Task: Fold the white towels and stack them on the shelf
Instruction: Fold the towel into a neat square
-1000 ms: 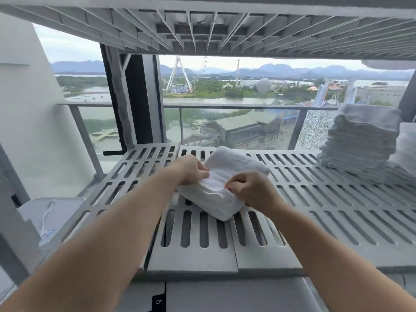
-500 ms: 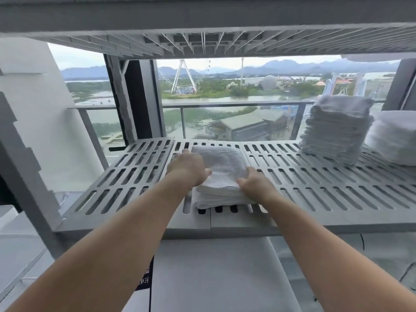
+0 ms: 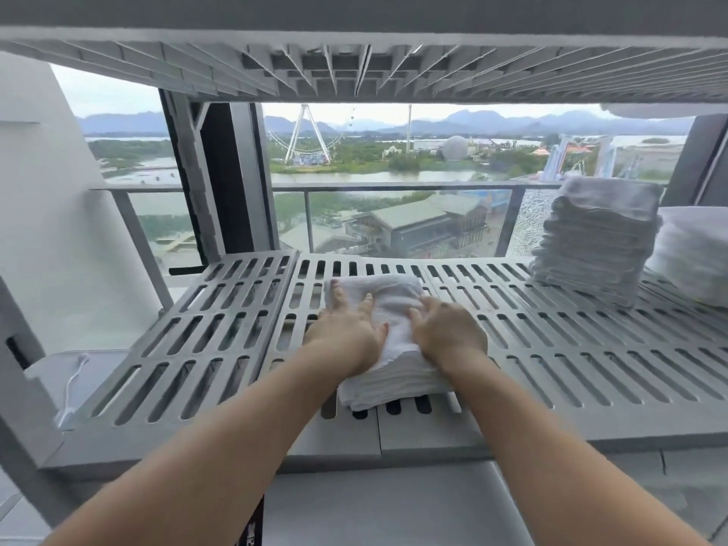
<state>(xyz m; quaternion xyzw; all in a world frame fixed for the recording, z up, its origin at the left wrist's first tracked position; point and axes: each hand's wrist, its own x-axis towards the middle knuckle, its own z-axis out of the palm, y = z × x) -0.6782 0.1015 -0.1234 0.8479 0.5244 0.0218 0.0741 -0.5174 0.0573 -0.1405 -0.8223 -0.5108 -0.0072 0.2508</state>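
Biggest risk imo: the folded towel (image 3: 388, 336) sits close to the shelf (image 3: 591, 372) front edge, so a careless pat could skew the fold or drag it off. Both hands lie flat on top, left hand (image 3: 344, 333) and right hand (image 3: 445, 336), fingers spread, gripping nothing. Towel looks white, thick, neatly layered; the tall stack (image 3: 595, 238) waits toward the back right corner.

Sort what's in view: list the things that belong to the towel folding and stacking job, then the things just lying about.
Belongs to the job:
- folded white towel, under the left hand and right hand
- slotted shelf
- tall stack of folded towels
- second white pile at the far right

Just lying about:
- white cord on the low surface at left
- balcony railing outside
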